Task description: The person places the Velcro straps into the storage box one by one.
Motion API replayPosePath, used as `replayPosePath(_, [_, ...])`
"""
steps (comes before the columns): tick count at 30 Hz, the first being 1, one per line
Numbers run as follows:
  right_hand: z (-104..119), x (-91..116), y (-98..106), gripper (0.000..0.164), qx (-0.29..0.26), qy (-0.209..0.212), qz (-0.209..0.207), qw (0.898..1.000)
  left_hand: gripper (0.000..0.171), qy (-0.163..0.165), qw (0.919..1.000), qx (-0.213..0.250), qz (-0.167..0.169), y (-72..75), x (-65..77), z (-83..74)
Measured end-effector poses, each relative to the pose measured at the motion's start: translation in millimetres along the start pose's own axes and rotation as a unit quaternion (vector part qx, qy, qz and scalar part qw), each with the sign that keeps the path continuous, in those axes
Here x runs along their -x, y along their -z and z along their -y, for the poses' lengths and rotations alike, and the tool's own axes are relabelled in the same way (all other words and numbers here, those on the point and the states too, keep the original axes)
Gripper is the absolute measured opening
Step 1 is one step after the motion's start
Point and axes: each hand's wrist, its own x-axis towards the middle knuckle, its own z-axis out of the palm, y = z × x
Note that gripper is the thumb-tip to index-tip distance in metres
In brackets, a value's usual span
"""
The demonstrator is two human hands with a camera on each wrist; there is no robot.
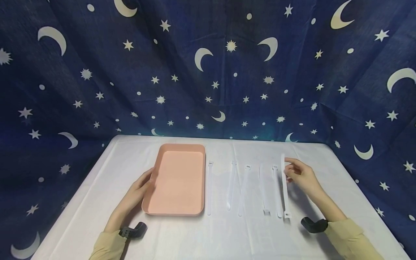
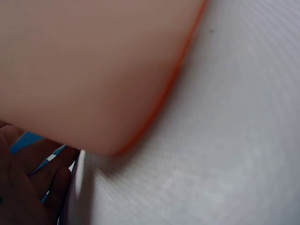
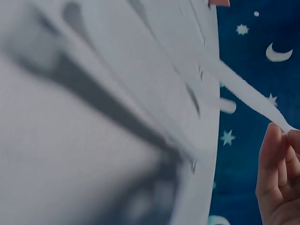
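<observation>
In the head view, my right hand [image 1: 302,175] pinches a white cable tie [image 1: 284,191] near its upper end, between thumb and fingers. The tie stands raised at the right end of the row, its slotted head at the bottom. The right wrist view shows the same pinch by the fingertips [image 3: 272,145], the strap's edge finely toothed. My left hand [image 1: 138,187] touches the left side of a shallow pink tray [image 1: 177,180]; its fingers look relaxed and partly hidden by the tray wall in the left wrist view. Nothing lies in the tray.
Several white cable ties lie spaced between tray and right hand, including one beside the tray [image 1: 209,189] and one next to the held tie [image 1: 277,193]. A white cloth [image 1: 240,238] covers the table. Behind hangs a dark blue curtain [image 1: 182,65] with moons and stars.
</observation>
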Motion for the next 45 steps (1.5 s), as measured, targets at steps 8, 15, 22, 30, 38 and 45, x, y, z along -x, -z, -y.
replayPosePath(8, [17,-2,-16,0.042,-0.025,-0.004,0.015,1.000,0.053,0.001,1.0000,-0.002,0.003,0.4,0.2,-1.1])
replayPosePath(15, [28,-6,-34,0.041,-0.037,-0.015,0.013,0.999,0.054,0.003,1.0000,0.005,0.003,0.6,0.3,-0.6])
replayPosePath(22, [39,-11,-54,0.040,-0.047,-0.033,0.012,0.998,0.052,0.004,0.9999,0.009,0.006,1.4,0.0,-0.7])
replayPosePath(30, [53,-16,-78,0.040,-0.073,-0.044,0.022,0.996,0.052,-0.004,1.0000,0.003,0.003,0.9,-0.1,-0.1])
replayPosePath(38, [64,-22,-103,0.040,-0.110,-0.057,0.026,0.992,0.054,-0.007,1.0000,0.002,0.005,1.5,0.8,-1.1])
replayPosePath(45, [73,-28,-123,0.039,-0.136,-0.061,0.031,0.988,0.054,-0.010,0.9999,0.005,0.007,1.4,0.7,-1.1])
